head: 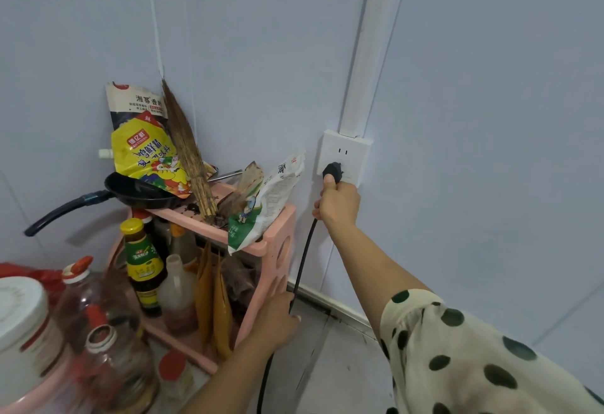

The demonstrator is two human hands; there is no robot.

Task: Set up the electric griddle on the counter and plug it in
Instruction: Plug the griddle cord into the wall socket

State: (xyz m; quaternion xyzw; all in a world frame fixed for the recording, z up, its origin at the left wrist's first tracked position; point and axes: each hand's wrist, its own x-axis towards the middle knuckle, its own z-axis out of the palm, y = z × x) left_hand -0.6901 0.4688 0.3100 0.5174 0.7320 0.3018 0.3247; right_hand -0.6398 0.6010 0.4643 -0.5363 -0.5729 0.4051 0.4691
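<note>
A white wall socket [349, 152] sits low on the wall under a white cable duct. My right hand [338, 203] grips the black plug [332, 170] and holds it against the socket's lower holes. The black cord [302, 266] runs down from the plug past the pink shelf. My left hand [276, 317] holds the cord lower down, beside the shelf's side panel. The griddle itself is out of view.
A pink plastic shelf [279, 243] in the corner carries a black frying pan [137, 193], seasoning bags, a straw brush and sauce bottles [143, 260]. Oil bottles [111, 348] and a white jar [23, 319] stand at the lower left.
</note>
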